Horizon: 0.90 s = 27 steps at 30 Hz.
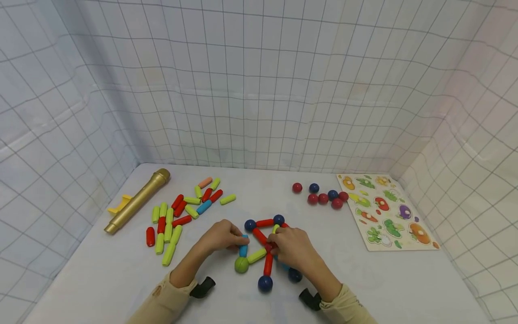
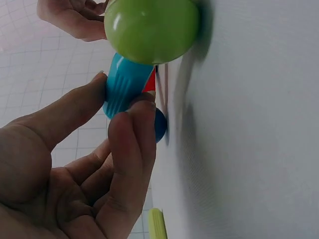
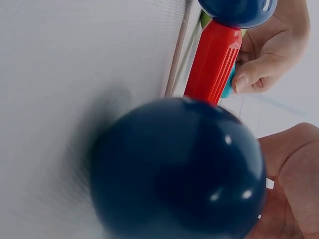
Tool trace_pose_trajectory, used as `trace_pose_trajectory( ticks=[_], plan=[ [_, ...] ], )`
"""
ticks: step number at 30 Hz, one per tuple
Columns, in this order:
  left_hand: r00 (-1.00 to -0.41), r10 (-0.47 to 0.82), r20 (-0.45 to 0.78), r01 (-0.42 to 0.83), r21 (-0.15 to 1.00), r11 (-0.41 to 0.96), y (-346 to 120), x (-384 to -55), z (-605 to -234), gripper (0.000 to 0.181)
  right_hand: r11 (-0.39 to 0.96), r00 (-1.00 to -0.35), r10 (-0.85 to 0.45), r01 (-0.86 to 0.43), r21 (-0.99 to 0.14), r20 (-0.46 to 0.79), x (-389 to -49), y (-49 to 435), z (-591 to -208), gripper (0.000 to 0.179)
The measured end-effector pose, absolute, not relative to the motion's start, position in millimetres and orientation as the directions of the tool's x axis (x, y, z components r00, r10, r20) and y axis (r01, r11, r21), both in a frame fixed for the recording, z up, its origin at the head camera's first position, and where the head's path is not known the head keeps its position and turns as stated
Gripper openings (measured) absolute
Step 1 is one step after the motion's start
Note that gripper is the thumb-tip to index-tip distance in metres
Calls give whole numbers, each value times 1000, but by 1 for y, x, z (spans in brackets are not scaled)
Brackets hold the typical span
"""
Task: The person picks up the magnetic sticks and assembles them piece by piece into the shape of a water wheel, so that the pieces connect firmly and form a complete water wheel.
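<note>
My left hand point(image 1: 221, 237) pinches a light-blue rod point(image 1: 243, 251) between thumb and fingers. The rod meets a green ball point(image 1: 241, 265), seen large in the left wrist view. A yellow-green rod point(image 1: 256, 256) joins that ball to a red ball point(image 1: 269, 247) at the middle of a ball-and-rod structure. My right hand point(image 1: 294, 247) grips about the red ball, its fingertips partly hidden. Red rods point(image 1: 268, 264) and dark-blue balls point(image 1: 265, 284) spread outward. In the right wrist view, a dark-blue ball point(image 3: 179, 169) covers much of the right hand.
Loose rods point(image 1: 167, 225), red, yellow-green and blue, lie at the left, near a gold microphone point(image 1: 139, 200) and a yellow piece point(image 1: 120, 204). Several red and dark-blue balls point(image 1: 323, 199) lie back right, beside a vegetable puzzle board point(image 1: 388, 213). Gridded white sheets point(image 1: 243, 90) enclose the table.
</note>
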State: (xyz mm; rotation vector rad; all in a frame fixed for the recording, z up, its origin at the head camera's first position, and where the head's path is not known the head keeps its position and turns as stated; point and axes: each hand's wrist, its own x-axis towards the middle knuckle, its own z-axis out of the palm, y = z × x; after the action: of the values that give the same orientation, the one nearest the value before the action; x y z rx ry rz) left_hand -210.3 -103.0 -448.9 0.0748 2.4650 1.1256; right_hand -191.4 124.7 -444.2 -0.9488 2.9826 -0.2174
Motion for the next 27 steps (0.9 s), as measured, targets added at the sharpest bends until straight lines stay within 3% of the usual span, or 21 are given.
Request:
trace_pose_trajectory(
  ticks=[14,27],
  plan=[
    [-897,220,-383,-135,711,690,-103,-212,-453,26,804,-813,-582,-578,-140,18,-190,124,-442,22],
    [-935,123,-333,-131,646,752,-97,-218,-456,27,783,-794,-607,-588,-205,-38,-188,120,-440,24]
  ],
)
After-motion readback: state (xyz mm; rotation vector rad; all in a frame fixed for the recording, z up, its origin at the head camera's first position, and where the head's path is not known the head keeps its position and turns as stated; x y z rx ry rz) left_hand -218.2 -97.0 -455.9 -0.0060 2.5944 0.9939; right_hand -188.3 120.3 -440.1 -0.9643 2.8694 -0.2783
